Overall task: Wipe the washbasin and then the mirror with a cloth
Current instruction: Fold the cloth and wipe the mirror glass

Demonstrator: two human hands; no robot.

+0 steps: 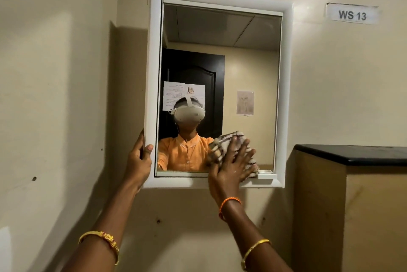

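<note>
While the right hand [231, 168] presses the cloth [229, 141] flat-fingered against the mirror [220, 55] at about 5 o'clock, nearly all the glass lies up toward 12. Left hand [141, 157] grips the frame [152, 73] at 7. A small tab [265, 171] on the sill sits just right of the cloth; washbasin unseen.

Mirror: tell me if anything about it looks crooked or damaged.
The mirror hangs slightly tilted in its white frame, which the left hand grips. No cracks show. The right hand presses the cloth flat on the glass.
</note>
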